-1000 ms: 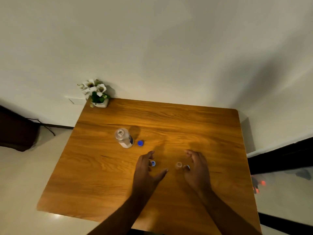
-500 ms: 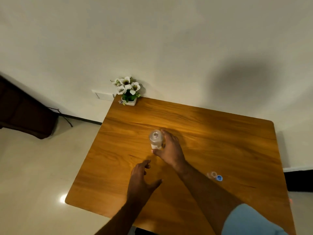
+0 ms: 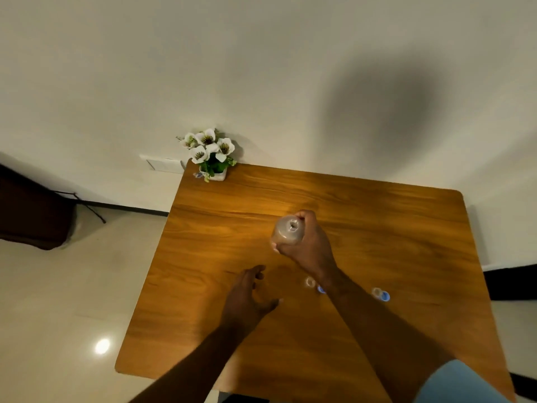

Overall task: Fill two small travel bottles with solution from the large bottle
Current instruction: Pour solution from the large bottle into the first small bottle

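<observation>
My right hand (image 3: 308, 245) is wrapped around the large clear bottle (image 3: 287, 229), which is uncapped and held upright above the wooden table (image 3: 377, 228). One small open travel bottle (image 3: 310, 282) stands just left of my right forearm, with a blue cap (image 3: 320, 290) partly hidden beside it. The second small travel bottle (image 3: 377, 292) stands to the right of that forearm, a blue cap (image 3: 385, 296) touching it. My left hand (image 3: 247, 298) hovers over the table nearer to me, fingers spread, holding nothing.
A small white pot of white flowers (image 3: 210, 154) sits at the table's far left corner against the wall. A dark piece of furniture (image 3: 32, 210) stands on the floor to the left. The table's left edge drops to a glossy floor.
My right hand reached from the small bottles to the large bottle, closed around it and lifted it. My view shifted, so the table now sits further right.
</observation>
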Tool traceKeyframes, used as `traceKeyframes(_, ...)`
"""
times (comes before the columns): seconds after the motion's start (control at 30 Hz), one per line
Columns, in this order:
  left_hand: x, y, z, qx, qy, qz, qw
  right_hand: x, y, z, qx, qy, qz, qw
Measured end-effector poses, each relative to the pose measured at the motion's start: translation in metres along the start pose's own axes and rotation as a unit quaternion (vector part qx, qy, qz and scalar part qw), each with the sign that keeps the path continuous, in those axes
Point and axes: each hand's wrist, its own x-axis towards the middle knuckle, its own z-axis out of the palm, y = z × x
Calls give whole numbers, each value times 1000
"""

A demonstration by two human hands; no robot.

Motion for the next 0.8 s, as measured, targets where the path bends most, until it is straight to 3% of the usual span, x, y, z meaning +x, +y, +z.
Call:
traceKeyframes(0.23, 35, 38, 27, 42, -121, 27, 991, -39, 15, -83, 33, 103, 8, 994)
traceKeyframes(0.37, 49, 47, 50, 68, -153, 43, 985, -64, 30, -112, 39, 151, 32, 987)
traceKeyframes(0.57, 53, 43, 69, 77, -123, 57, 988, -88, 44, -128, 62, 187, 56, 979)
traceKeyframes(0.8, 59, 70, 49, -29, -79, 45, 995, -94, 28, -139, 76, 176, 21, 981)
